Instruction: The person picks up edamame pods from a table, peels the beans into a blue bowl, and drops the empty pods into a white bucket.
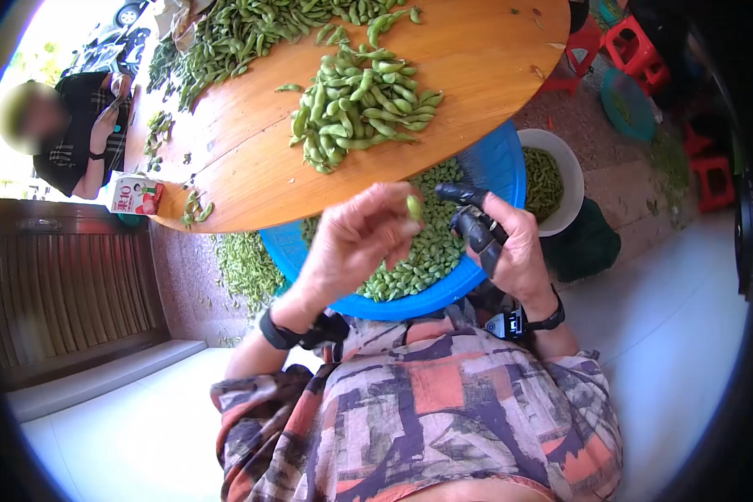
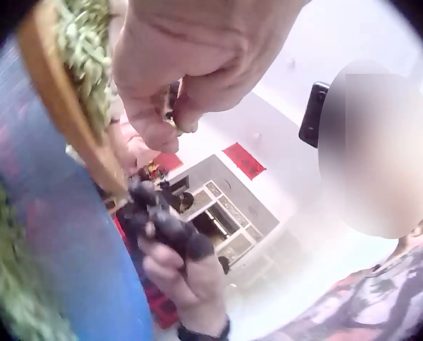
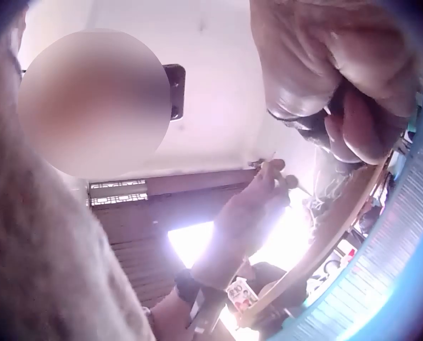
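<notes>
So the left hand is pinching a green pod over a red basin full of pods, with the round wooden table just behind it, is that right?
Not quite: the basin is blue, not red, as the head view shows. The rest holds: the left hand pinches a green pod over that basin of pods, with the round wooden table just behind it.

A small green edamame pod (image 1: 414, 207), seemingly upright, pinched at fingertips above the pod-filled blue basin (image 1: 498, 163).
</notes>
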{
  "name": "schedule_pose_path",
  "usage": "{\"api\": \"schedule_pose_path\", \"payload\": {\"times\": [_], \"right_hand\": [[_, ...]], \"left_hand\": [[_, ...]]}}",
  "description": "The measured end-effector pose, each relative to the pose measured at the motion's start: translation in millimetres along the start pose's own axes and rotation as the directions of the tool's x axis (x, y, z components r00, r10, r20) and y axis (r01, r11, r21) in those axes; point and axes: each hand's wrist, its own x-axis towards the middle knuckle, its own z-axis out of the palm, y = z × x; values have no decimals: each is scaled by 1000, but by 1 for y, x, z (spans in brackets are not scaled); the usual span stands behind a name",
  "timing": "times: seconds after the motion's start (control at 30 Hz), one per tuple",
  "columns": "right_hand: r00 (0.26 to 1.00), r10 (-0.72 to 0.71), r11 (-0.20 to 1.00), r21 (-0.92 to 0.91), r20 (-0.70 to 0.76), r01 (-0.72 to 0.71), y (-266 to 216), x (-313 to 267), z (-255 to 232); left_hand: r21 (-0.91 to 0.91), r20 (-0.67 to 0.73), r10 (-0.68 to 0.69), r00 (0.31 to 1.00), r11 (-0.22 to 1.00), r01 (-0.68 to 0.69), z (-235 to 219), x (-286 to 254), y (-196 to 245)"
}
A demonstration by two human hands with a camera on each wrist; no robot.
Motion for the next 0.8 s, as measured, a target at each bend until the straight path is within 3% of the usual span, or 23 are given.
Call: {"api": "schedule_pose_path", "payload": {"times": [0.03, 0.07, 0.1, 0.13, 0.2, 0.27, 0.37, 0.4, 0.47, 0.5, 0.53, 0.57, 0.6, 0.63, 0.67, 0.7, 0.73, 0.8], "right_hand": [[999, 22, 994, 106, 23, -24, -3, 0, 4], [999, 25, 994, 103, 23, -28, -1, 0, 3], [989, 88, 992, 83, 116, -98, 1, 1, 2], [966, 152, 985, 55, 208, -166, 2, 1, 1], [967, 163, 978, 98, 196, -185, 2, 2, 6], [941, 226, 943, 185, 251, -276, 12, 2, 8], [923, 247, 895, 296, 294, -333, 16, 4, 9], [923, 245, 887, 315, 297, -337, 16, 4, 10], [930, 234, 885, 333, 283, -325, 18, 4, 13], [938, 222, 885, 349, 268, -309, 20, 4, 15], [937, 224, 884, 349, 268, -311, 26, 5, 16], [985, -18, 981, 193, 169, -15, 35, 7, 19], [954, -277, 960, 5, 116, 279, 39, 8, 20], [954, -276, 961, 5, 114, 277, 37, 7, 19], [977, -101, 965, 257, 189, 50, 31, 4, 18], [952, 53, 861, 469, 303, -197, 25, 2, 15], [883, 163, 662, 614, 441, -429, 23, 1, 14], [850, 171, 611, 623, 498, -488, 27, -2, 14]], "left_hand": [[-69, -37, -54, 998, 996, 51, 2, -4, -12], [-143, -69, -111, 991, 985, 100, 4, -7, -22], [-244, -103, -136, 985, 964, 108, 7, -8, -29], [-250, -103, -136, 985, 962, 107, 8, -9, -31], [-171, -163, -198, 967, 970, 170, 11, -12, -35], [-166, -207, -170, 963, 977, 136, 17, -10, -38], [90, -313, -73, 947, 990, 106, 17, -11, -42], [89, -315, -77, 946, 990, 110, 17, -11, -43], [401, -317, 155, 936, 916, -16, 18, -10, -47], [399, -317, 152, 936, 917, -14, 17, -11, -51], [504, -276, 274, 921, 857, -104, 15, -12, -55], [599, -222, 389, 894, 778, -189, 14, -12, -58], [598, -223, 387, 895, 779, -188, 16, -13, -54], [243, -310, 208, 928, 961, -134, 18, -15, -47], [-152, -320, 6, 948, 987, -57, 19, -16, -43], [-353, -191, -122, 974, 934, 48, 8, -16, -43], [-354, -188, -123, 974, 934, 50, 2, -17, -45], [-629, 150, -178, 973, 742, 232, -5, -20, -49]]}}
